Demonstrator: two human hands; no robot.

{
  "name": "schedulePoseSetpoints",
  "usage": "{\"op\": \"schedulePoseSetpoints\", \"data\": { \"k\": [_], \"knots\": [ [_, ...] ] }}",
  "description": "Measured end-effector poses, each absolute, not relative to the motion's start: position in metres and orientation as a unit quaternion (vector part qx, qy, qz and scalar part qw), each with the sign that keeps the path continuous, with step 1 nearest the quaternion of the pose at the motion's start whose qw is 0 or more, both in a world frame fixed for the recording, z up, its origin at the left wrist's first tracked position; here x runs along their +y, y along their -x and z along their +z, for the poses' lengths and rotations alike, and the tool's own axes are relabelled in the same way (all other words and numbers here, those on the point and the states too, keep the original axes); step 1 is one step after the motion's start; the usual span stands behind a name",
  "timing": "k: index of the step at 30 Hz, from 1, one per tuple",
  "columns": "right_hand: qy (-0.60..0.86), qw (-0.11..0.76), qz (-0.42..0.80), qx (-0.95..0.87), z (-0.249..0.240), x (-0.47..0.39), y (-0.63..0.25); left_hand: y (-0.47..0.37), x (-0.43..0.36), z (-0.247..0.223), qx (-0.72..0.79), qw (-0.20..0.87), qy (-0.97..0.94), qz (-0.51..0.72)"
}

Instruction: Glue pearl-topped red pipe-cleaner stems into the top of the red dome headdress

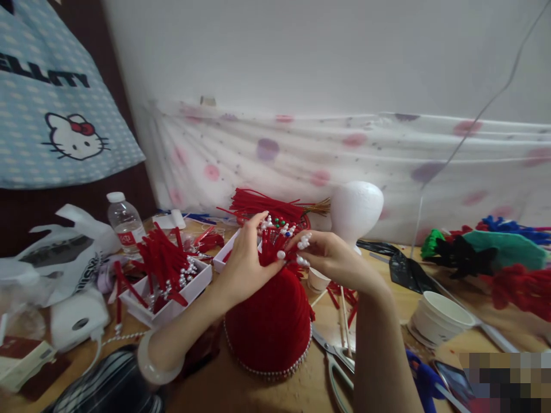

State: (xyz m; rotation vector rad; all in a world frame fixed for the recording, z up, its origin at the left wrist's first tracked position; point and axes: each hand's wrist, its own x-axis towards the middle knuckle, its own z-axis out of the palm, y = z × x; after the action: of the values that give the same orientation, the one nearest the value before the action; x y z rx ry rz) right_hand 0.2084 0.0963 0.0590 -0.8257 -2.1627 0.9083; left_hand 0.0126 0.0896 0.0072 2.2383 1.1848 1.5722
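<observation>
A red dome-shaped piece [269, 327] with a pearl trim along its lower edge stands on the wooden table. Red strips rise from its top, and white pearl beads [303, 241] cluster about them. My left hand [247, 258] is at the left side of the top, thumb and fingers apart around the strips, its thumb tip near a white bead. From the right, my right hand [325, 255] reaches in with bent fingers close to the beads. What its fingertips hold is too small to make out.
White boxes [200, 278] of red strips and pearls lie left, near a bottle [124, 221]. Behind stands a white foam head [356, 212]. Scissors [333, 358], a paper cup [441, 318] and a phone [454, 381] are at the right.
</observation>
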Motion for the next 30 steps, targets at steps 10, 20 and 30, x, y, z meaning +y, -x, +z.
{"op": "schedulePoseSetpoints", "data": {
  "k": [10,20,30],
  "knots": [
    [0.356,0.327,0.371,-0.793,0.054,0.099,-0.200,0.000,0.119,0.026,0.286,0.370,-0.734,0.493],
    [0.405,0.372,0.310,-0.775,0.050,0.105,-0.194,-0.005,0.126,0.033,0.292,0.274,-0.787,0.470],
    [0.451,0.347,0.291,-0.769,0.058,0.097,-0.188,-0.005,0.132,0.022,0.285,0.366,-0.721,0.515]
  ]
}}
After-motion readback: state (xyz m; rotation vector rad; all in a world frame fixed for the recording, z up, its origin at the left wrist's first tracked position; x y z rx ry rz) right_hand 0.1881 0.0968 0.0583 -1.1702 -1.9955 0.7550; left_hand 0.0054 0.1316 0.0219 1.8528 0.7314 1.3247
